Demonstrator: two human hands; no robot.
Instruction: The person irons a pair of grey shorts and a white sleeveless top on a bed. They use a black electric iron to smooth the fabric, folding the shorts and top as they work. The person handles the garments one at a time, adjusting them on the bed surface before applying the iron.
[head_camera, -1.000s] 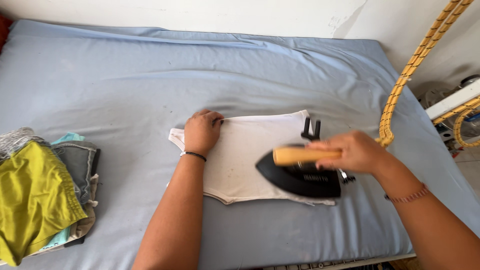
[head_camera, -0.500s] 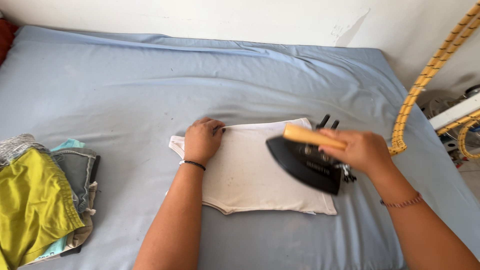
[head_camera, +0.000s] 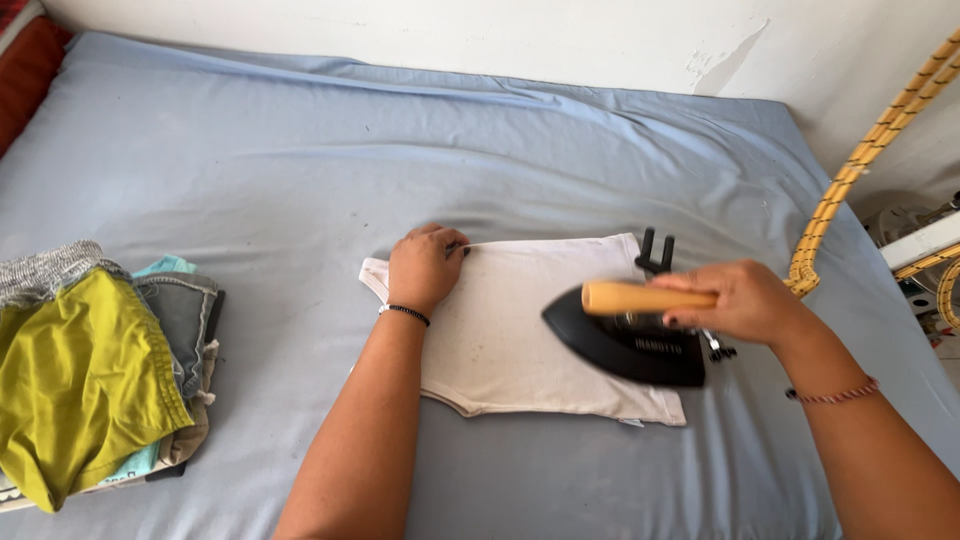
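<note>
Black iron with a tan wooden handle (head_camera: 628, 340): on the right part of a flat white cotton garment (head_camera: 510, 330) on a blue-sheeted bed (head_camera: 250, 180). Right hand (head_camera: 735, 300) closed around the handle, hiding its rear end. Left hand (head_camera: 425, 265) lies flat, fingers together, on the garment's left edge. Folded clothes pile (head_camera: 90, 370), cut off at left.

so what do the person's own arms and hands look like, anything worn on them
Both forearms are bare, with no sleeves in view. The left hand has a thin black band round the wrist. The right hand has a thin reddish beaded or braided bracelet at the wrist. No gloves, watch or rings can be made out.
</note>
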